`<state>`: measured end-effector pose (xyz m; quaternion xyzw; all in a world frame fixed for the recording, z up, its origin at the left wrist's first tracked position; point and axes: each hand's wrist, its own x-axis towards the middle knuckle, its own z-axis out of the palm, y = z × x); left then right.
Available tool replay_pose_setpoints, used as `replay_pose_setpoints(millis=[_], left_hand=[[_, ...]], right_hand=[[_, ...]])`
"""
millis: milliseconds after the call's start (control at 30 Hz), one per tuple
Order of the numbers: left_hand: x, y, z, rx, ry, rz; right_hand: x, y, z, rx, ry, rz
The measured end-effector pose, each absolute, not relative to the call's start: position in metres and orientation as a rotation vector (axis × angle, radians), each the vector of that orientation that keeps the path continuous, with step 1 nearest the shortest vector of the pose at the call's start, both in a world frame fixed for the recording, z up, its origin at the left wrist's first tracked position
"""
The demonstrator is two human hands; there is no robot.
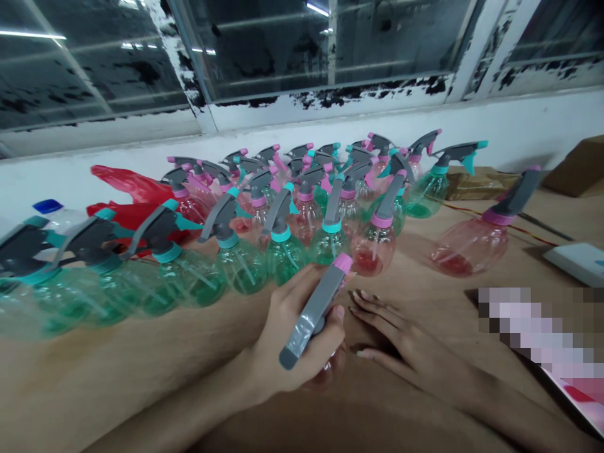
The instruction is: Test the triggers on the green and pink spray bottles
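Note:
My left hand [287, 333] is closed round a pink spray bottle [314, 311] with a grey trigger head and pink nozzle, standing on the brown table [141, 377] in front of me. The bottle's pink body is mostly hidden under my fingers. My right hand [401, 333] lies flat on the table just right of it, fingers stretched out and pointing left, holding nothing. Just beyond my hands stand rows of green spray bottles [283, 251] and pink spray bottles [377, 242] with grey triggers.
A lone pink spray bottle [476, 239] stands at the right. A red plastic bag [125, 189] and a blue-capped bottle [51, 211] lie at the back left. A white box [578, 261] and brown cartons [576, 167] sit at the right, below a white wall and windows.

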<state>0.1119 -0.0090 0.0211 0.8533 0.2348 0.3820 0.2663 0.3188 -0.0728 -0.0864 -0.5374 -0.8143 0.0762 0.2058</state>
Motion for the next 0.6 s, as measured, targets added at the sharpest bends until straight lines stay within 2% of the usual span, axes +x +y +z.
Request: replay_pose_setpoints(millis=[600], left_hand=[[0.1106,-0.0092,0.0278,2.308,0.587,0.986]], right_hand=[[0.3196,-0.072,-0.0875,-1.446,-2.253,0.231]])
